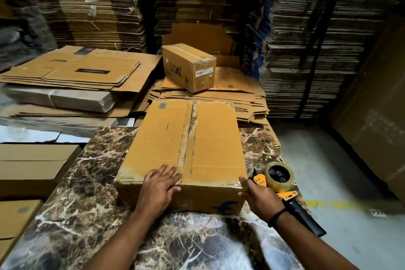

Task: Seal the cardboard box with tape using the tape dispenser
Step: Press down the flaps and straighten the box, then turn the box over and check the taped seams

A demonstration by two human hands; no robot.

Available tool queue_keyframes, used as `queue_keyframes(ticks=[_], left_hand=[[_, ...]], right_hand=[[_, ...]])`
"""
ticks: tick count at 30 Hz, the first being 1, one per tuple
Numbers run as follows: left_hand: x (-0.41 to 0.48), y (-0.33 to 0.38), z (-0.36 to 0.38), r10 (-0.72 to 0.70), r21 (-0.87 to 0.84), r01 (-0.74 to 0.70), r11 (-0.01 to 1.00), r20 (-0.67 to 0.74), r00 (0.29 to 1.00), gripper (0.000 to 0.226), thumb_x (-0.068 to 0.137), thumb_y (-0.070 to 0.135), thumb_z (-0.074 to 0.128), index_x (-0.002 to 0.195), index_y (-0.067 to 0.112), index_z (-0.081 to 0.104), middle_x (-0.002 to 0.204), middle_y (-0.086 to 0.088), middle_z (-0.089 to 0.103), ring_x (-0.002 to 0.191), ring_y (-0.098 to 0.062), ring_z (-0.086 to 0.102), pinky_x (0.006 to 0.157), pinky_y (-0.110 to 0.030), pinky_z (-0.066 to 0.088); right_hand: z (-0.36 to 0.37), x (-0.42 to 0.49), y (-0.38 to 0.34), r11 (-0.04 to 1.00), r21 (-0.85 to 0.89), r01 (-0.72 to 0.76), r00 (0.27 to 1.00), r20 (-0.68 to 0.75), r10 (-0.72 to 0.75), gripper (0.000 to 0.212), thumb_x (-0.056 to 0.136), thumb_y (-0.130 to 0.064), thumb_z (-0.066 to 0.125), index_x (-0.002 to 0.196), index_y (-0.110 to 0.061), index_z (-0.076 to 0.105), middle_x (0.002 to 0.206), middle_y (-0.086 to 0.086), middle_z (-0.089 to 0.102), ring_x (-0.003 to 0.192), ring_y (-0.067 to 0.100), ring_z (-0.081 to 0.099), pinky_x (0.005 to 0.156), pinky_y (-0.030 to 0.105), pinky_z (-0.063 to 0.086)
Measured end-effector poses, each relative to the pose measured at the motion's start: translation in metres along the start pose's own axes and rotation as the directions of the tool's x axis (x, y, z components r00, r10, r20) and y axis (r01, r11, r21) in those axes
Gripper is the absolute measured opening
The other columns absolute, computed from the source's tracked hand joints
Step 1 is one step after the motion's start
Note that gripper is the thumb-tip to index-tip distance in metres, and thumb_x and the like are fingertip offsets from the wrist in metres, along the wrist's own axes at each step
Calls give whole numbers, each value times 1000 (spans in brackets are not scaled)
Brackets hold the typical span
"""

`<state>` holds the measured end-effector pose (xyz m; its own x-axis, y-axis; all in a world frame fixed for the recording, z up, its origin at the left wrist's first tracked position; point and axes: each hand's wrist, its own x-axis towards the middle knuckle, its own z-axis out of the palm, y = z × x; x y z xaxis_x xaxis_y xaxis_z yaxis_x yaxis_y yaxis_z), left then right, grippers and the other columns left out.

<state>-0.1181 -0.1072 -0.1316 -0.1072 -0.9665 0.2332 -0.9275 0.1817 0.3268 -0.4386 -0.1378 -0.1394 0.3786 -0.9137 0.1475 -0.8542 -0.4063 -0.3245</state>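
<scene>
Stacked flattened cartons fill the whole background, and in the lower middle of the frame a brown marbled surface (72, 173) carries the cardboard box (175, 149).

At its near right corner the right hand (260, 196) has its grip clamped on the tape dispenser (282, 188), fingers curled round the body just under the roll of clear tape (278, 176), with the black handle trailing toward the lower right. The cutting end sits just beside the box's front top edge, seemingly touching it, though the hand hides the contact. The left hand (161, 184) lies flat, fingers spread and holding nothing, on the near top edge of the box, fingertips beside the centre seam (189, 136).

That seam already shows a shiny strip along its length, so my guess is the work now concerns the near right corner or edge. To do it well, the flat hand should press down firmly so the box cannot slide on the smooth stone, and the dispenser should be drawn in one steady pull with the tape kept taut, then pressed down before cutting.

Toward the upper middle, a smaller sealed box (188, 67) rests on loose flattened cardboard sheets (72, 70).
</scene>
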Motion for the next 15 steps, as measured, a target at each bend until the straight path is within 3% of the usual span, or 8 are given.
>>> queue_keyframes(ticks=[3, 5, 7, 11, 13, 15], left_hand=[[-2, -19, -13, 27, -44, -32, 999, -107, 994, 54, 69, 22, 79, 118, 28, 56, 128, 10, 52, 126, -16, 42, 103, -44, 23], [-4, -41, -30, -22, -63, 13, 998, -155, 988, 52, 69, 15, 79, 116, 26, 60, 127, 12, 50, 124, -12, 40, 105, -46, 21], [-9, -66, -47, -73, -89, 64, 994, -103, 992, 51, 72, 9, 76, 118, 25, 59, 129, 16, 46, 127, -10, 37, 110, -44, 15], [-26, -105, -59, -155, -174, 167, 970, 82, 985, 58, 75, -3, 69, 118, 30, 51, 131, 19, 42, 136, -13, 32, 115, -36, 11], [-32, -112, -59, -202, -229, 213, 950, 72, 977, 58, 75, -7, 66, 115, 32, 52, 132, 17, 43, 138, -15, 29, 116, -39, 8], [-33, -106, -58, -284, -290, 278, 916, 21, 959, 54, 76, -8, 63, 112, 32, 57, 136, 14, 41, 140, -17, 23, 116, -45, 3]], right_hand=[[11, -9, -23, 988, 24, 152, 976, -162, -146, 31, 93, -35, 53, 120, -22, 44, 78, 3, 72, 63, 19, 68, 49, 22, 46], [16, -10, -56, 971, 96, 221, 961, -193, -199, 31, 94, -46, 41, 110, -20, 48, 67, -2, 70, 51, 11, 63, 43, 16, 44], [29, -14, -91, 945, 96, 312, 933, -221, -285, 31, 95, -46, 40, 106, -19, 50, 58, -5, 64, 44, 8, 55, 40, 14, 37], [60, -19, -136, 886, -2, 463, 862, -233, -451, 28, 96, -46, 40, 103, -20, 50, 52, -4, 57, 39, 12, 49, 37, 21, 31], [64, -18, -139, 873, 18, 487, 857, -204, -473, 31, 92, -54, 44, 100, -25, 49, 52, -6, 59, 41, 10, 53, 38, 20, 37], [55, -9, -131, 893, 110, 437, 881, -254, -399, 37, 88, -65, 45, 93, -29, 53, 53, -9, 59, 44, 5, 54, 42, 19, 44]])
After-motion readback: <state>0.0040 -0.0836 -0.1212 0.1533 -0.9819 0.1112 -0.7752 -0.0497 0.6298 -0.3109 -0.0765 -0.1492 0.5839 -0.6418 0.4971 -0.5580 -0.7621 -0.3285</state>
